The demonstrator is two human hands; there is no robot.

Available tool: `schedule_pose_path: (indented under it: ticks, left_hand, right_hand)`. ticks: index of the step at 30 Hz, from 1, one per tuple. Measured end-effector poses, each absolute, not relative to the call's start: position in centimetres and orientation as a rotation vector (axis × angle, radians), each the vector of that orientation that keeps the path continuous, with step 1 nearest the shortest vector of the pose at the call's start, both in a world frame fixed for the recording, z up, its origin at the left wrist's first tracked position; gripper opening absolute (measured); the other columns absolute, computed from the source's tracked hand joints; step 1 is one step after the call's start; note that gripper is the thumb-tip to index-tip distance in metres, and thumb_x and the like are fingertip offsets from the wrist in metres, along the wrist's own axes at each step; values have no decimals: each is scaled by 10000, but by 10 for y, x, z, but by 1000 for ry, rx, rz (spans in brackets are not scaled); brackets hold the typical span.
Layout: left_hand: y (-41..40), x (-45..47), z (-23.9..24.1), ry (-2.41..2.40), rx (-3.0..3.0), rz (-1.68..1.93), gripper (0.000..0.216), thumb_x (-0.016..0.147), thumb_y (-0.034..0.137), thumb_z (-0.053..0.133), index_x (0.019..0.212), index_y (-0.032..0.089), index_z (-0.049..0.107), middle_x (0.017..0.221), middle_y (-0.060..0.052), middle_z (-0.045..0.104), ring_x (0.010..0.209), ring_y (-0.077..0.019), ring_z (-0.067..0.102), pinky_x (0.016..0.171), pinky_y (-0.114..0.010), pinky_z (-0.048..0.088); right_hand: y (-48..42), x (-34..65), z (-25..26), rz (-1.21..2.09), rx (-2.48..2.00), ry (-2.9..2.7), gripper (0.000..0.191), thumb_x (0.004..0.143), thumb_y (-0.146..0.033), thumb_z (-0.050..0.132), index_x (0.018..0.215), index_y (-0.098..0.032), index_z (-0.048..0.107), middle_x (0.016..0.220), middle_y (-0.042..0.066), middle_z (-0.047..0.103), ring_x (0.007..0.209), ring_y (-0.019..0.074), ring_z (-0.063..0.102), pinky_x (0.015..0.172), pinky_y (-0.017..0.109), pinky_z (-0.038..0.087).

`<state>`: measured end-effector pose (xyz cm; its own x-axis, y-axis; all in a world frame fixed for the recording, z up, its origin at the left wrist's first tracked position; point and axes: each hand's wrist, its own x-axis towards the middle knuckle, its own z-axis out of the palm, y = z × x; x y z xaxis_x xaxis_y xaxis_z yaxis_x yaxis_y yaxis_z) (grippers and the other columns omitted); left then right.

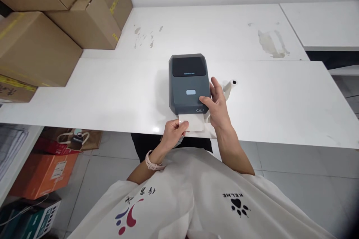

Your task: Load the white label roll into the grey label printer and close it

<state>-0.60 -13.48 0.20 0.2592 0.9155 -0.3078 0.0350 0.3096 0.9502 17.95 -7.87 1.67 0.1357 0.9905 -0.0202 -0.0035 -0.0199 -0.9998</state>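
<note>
A dark grey label printer [188, 82] stands near the front edge of a white table [280, 104]. A white label [194, 121] sticks out of its front slot. My left hand [174, 132], with a pink watch on the wrist, pinches the label's left corner between thumb and fingers. My right hand [217, 106] rests against the printer's right side, thumb on its front top near a round button. A small white paper roll [229, 86] lies on the table just behind my right hand.
Stacked cardboard boxes [50, 26] fill the table's far left. Under the table's left end sit an orange box [42, 173], a brown bag [75, 138] and a teal box [25, 220]. A second white table [322, 22] is at the far right.
</note>
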Motion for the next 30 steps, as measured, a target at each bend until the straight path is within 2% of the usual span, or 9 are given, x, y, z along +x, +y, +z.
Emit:
schedule_pose_path:
  ticks: [5,8,11,13,15,20,23,27,30]
  left_hand:
    - [-134,-24,-10,1203,1181,1091,526,968,529,576,567,189,586,538,20,505,522,-95,453,527,-253,373]
    - [-122,-28,-8,1319,1184,1372,379,984,486,592,755,204,701,689,3,618,630,-112,540,608,-252,453]
    - [-110,-24,-2,1374,1209,1431,340,986,516,608,1179,259,717,1216,-64,729,1066,-183,679,902,-312,558]
    - [-105,-18,2,1330,1220,1337,504,1004,557,568,1447,316,579,1575,-79,554,1403,-246,567,1130,-397,506]
    - [-104,-13,4,1271,1213,1240,601,1025,589,504,1578,363,437,1727,-51,378,1580,-274,395,1271,-452,396]
    - [-106,-7,-5,1252,1323,1206,672,1035,665,371,1650,401,308,1805,13,211,1696,-257,97,1390,-501,145]
    - [-104,-8,-4,1224,1420,1256,691,1027,708,298,1649,406,315,1805,18,211,1700,-255,19,1389,-531,109]
    - [-79,-12,17,1131,1508,1356,703,1013,745,254,1621,412,374,1795,25,248,1697,-270,71,1377,-532,173]
    - [-36,-17,34,1076,1480,1448,623,1031,692,327,1544,384,498,1737,33,385,1670,-266,230,1379,-460,192]
  right_hand:
    - [-57,182,23,910,-1372,-1362,1013,857,-594,719,1682,-390,169,1747,40,271,1602,339,302,1292,561,350]
    - [-46,184,22,832,-1413,-1463,989,861,-551,716,1676,-411,174,1724,30,299,1563,351,345,1274,578,367]
    - [-43,189,24,792,-1487,-1491,1001,842,-569,736,1671,-431,192,1722,16,307,1565,363,334,1297,615,313]
    - [-48,191,26,837,-1484,-1469,1027,823,-624,752,1671,-431,207,1731,7,314,1589,364,310,1318,621,271]
    - [-59,191,27,923,-1429,-1399,1024,823,-687,740,1672,-411,239,1741,8,324,1619,343,283,1332,592,268]
    - [-90,179,16,1013,-1405,-1122,886,932,-781,530,1670,-339,316,1757,26,317,1636,287,295,1339,529,307]
    - [-94,177,10,966,-1442,-1092,848,955,-813,423,1664,-357,337,1753,-2,328,1649,289,268,1357,550,264]
    - [-75,185,23,868,-1354,-1202,810,967,-846,284,1643,-406,351,1728,-43,369,1638,298,296,1345,576,279]
    - [-47,190,51,686,-1270,-1327,839,963,-868,235,1662,-406,281,1750,-57,305,1670,304,191,1367,559,204]
